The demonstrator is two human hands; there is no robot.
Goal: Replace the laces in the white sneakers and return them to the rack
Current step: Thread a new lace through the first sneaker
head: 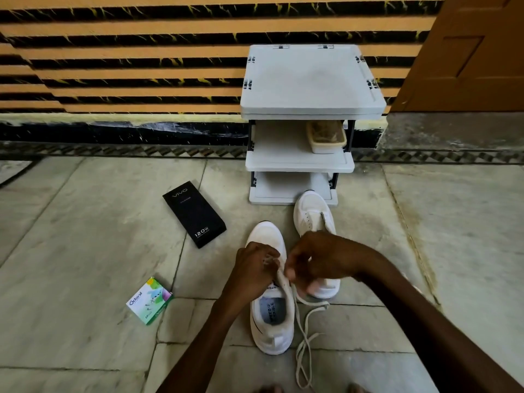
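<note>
A white sneaker (270, 330) lies on the stone floor right in front of me, toe pointing away. My left hand (253, 268) and my right hand (317, 259) are both over its eyelet area, each pinching the cream lace (304, 344). The loose ends of that lace trail down to the right of the heel. The second white sneaker (312, 211) lies just behind, partly hidden by my right hand, its toe near the grey shoe rack (309, 80).
A tan basket (326, 136) sits on the rack's middle shelf. A black phone box (194, 214) lies left of the sneakers, and a small green and white box (149, 300) nearer to me. A striped wall stands behind; a brown door (467, 52) is at right.
</note>
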